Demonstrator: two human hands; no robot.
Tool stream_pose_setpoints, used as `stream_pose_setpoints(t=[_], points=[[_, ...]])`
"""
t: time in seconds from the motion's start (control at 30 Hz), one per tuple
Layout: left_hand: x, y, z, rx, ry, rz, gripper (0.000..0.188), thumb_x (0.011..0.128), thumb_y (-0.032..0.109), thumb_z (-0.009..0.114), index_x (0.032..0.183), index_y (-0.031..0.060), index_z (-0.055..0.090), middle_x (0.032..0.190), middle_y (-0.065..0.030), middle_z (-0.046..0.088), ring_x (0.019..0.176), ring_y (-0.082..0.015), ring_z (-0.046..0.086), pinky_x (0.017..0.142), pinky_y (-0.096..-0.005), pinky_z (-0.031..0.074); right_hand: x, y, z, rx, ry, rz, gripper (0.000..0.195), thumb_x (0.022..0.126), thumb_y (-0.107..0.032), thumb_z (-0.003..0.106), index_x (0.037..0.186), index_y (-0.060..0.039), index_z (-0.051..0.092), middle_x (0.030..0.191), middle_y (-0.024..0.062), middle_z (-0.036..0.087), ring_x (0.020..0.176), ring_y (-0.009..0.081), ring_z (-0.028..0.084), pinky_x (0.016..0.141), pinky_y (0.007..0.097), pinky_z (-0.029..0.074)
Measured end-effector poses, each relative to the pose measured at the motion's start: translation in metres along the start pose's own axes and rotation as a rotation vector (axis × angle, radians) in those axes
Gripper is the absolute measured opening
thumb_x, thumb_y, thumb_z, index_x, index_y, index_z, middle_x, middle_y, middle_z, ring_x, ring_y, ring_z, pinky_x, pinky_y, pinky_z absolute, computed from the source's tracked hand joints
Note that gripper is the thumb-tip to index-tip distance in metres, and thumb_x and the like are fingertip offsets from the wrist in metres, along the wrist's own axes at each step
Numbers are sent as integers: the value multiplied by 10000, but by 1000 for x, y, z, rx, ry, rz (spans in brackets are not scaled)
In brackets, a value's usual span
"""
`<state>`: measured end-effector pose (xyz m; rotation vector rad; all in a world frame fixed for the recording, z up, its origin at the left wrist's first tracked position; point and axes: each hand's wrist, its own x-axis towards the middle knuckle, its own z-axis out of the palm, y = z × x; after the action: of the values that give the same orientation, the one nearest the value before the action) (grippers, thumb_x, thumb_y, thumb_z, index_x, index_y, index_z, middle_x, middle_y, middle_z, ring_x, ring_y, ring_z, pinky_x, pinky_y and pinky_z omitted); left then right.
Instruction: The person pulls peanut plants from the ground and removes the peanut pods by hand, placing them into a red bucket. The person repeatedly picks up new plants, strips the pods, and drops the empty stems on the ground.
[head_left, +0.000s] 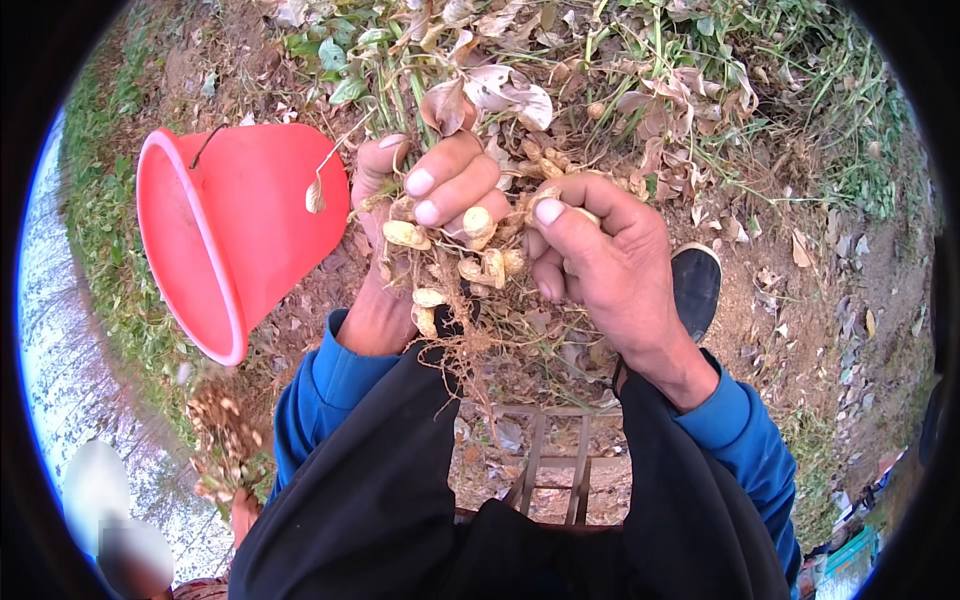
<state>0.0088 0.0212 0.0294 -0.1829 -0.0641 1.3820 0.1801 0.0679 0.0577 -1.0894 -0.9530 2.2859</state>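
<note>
My left hand grips the stems of a pulled peanut plant just above its pods. Pale peanut pods hang below my fingers, and the thin brown roots dangle between my knees. Close by on the right, my right hand pinches peanut pods between thumb and curled fingers. Part of what it holds is hidden by the fingers. Green stems and dry leaves of the plant spread beyond my left hand.
A red bucket with a wire handle lies tipped at the left. More peanut plants are heaped ahead. My dark shoe is at the right, and a slatted frame shows between my legs. Lower left, another person's hand holds a peanut bunch.
</note>
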Motion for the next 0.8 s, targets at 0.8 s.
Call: stream_pose_setpoints(t=[0.8], points=[[4,14,-1,5,-174,67,272,951,308,516,766,114,471,588,4,457,531,-113,329,511,-277,309,-2,0,14,61,-224,215,217,909,-180,741,971,-8,624,733,1,617,577,67,600,489,200,426]])
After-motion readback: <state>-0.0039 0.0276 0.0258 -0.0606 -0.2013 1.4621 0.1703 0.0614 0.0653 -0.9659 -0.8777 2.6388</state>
